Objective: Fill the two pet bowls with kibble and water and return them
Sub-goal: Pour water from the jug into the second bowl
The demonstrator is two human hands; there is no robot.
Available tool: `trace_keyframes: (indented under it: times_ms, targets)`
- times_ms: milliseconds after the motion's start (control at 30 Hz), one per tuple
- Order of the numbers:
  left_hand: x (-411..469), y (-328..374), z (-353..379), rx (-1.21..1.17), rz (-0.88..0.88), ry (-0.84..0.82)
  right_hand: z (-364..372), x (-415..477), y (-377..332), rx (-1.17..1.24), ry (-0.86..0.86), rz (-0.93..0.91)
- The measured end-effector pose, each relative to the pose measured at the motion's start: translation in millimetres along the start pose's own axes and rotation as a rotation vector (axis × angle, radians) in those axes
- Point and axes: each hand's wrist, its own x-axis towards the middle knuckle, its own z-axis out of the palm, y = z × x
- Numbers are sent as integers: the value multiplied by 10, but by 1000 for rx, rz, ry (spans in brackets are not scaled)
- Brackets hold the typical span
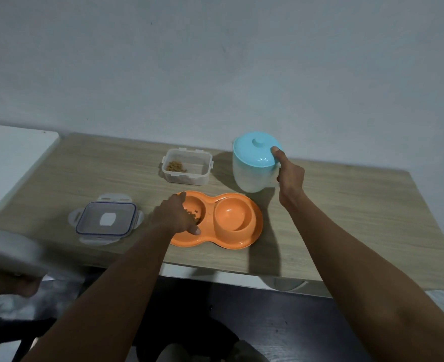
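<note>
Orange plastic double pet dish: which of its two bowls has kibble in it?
The left bowl, beneath the left hand, holds brown kibble; the right bowl, nearer the blue-lidded white jug, looks empty.

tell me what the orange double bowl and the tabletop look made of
The orange double bowl looks like moulded plastic, glossy, with soft highlights on its rounded rim. The tabletop shows pale wood grain, matte; probably laminate, though solid wood is possible.

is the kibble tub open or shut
Open. The kibble tub has no lid on it; its lid lies flat on the table, apart, nearer the person.
</note>
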Motion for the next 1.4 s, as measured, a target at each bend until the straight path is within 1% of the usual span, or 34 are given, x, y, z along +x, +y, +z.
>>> trace_keyframes:
  times_ms: [100,233,433,667,900,1067,1400]
  targets:
    - [0,8,-6,14,-10,1,-125,-85,-70,24,27,-46]
    - [-27,46,-21,19,-23,-6,-338,-229,-106,-36,44,-120]
    - [-77,55,-42,-24,-33,-7,-593,-463,1,-69,71,-172]
    - [-83,17,-29,-59,-5,-7,-788,-701,63,-210,35,-169]
    - [-74,-31,-48,-59,37,-43,-841,-833,44,-353,39,-169]
    - [-85,-34,-46,-46,38,-23,-808,-901,9,-467,31,-177]
    - [-86,-38,-47,-30,39,-18,-674,-979,-66,-605,44,-222]
